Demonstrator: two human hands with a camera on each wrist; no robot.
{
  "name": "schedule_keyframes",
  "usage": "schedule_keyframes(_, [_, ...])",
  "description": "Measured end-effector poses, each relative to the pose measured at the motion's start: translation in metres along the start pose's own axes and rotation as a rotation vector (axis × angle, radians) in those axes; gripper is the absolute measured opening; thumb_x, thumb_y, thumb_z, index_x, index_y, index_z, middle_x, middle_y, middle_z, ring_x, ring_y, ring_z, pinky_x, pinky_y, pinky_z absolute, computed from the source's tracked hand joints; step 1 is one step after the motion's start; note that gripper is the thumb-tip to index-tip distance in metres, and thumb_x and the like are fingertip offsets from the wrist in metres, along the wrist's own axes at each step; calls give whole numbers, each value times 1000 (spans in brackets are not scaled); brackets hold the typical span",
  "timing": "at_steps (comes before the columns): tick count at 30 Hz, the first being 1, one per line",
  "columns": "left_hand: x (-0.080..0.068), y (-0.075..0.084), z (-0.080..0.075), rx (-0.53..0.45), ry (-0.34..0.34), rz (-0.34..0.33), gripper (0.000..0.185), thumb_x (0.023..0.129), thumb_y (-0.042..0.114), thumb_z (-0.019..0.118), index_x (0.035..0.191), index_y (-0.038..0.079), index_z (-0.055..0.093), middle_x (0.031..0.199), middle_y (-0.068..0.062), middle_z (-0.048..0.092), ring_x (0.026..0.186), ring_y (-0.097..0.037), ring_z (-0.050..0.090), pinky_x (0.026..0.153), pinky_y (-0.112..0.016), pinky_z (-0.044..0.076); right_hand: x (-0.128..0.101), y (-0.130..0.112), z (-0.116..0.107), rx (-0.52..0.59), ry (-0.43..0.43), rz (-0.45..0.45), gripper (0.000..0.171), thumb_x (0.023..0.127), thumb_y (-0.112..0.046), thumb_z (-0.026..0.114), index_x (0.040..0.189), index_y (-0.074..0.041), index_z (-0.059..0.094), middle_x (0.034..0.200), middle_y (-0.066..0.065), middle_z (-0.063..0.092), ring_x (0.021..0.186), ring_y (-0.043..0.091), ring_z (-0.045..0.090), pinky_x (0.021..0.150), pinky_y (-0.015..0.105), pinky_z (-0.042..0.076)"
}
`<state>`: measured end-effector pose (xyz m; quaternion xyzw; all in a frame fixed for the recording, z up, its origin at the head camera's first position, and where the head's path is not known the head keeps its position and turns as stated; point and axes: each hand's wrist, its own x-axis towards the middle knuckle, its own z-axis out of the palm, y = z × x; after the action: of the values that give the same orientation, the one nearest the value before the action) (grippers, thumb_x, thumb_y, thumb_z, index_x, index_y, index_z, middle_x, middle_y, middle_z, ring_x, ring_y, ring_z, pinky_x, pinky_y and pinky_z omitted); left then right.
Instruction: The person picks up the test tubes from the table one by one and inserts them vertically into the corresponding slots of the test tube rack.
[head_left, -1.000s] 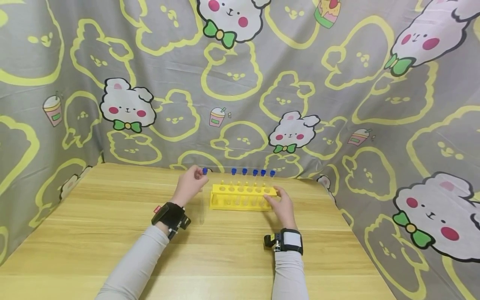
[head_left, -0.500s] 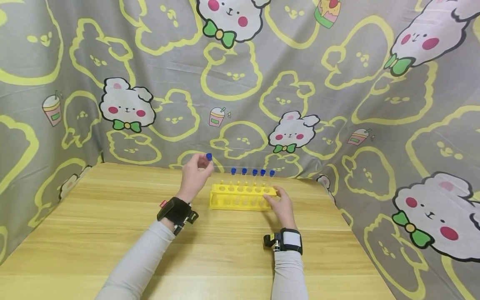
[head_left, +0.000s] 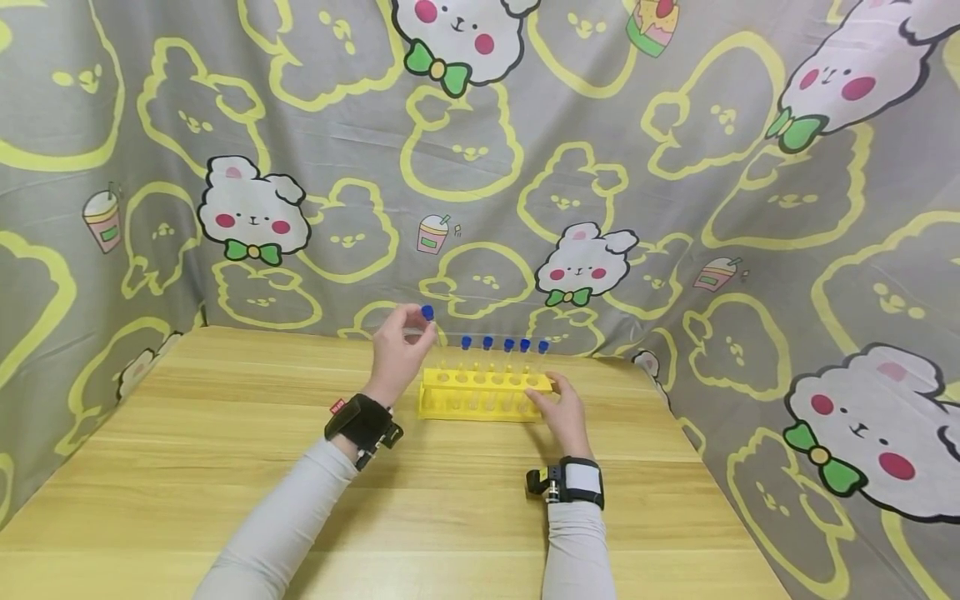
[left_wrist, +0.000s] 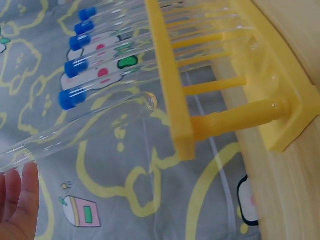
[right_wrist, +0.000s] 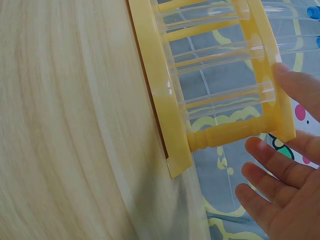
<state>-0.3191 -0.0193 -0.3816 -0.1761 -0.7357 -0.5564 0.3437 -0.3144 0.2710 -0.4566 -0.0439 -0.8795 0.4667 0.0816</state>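
My left hand (head_left: 396, 348) pinches a clear test tube (left_wrist: 85, 129) near its blue cap (head_left: 427, 312), over the left end of a yellow test tube rack (head_left: 487, 386). In the left wrist view the tube's rounded bottom is right by the rack's top plate (left_wrist: 172, 95). Several capped tubes (left_wrist: 115, 86) stand in the other holes of the rack. At the rack's right end, my right hand (head_left: 566, 412) grips the top plate between thumb (right_wrist: 300, 87) and index finger; its other fingers are spread beside the end post (right_wrist: 230, 132).
The rack stands on a wood-grain table (head_left: 450, 517) towards its back edge. A grey curtain (head_left: 360, 142) with cartoon rabbits hangs behind and along both sides. Each wrist wears a black strap with a small camera (head_left: 538, 481).
My left hand has lifted the test tube from left of the rack and carried it right, over the rack's left end. My right hand stays on the rack.
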Motion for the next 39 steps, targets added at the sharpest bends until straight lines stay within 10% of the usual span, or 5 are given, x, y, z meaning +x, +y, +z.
schedule_keyframes(17, [-14,-23,17,51,-156,-143,15,89,10,66,102,6,58,94,-8,64,89,-21,63,77,-35,59,1,3,0,-17,11,-3,67,90,-38,67,145,-10,41,149,22,42,138,40,39,109,56,39])
schedule_keyframes(39, [-23,-41,30,174,-193,-108,17,87,7,66,102,6,60,91,-8,65,84,-20,63,73,-30,58,1,3,0,-5,6,-4,67,90,-36,68,145,-10,41,147,24,43,137,41,40,109,55,39])
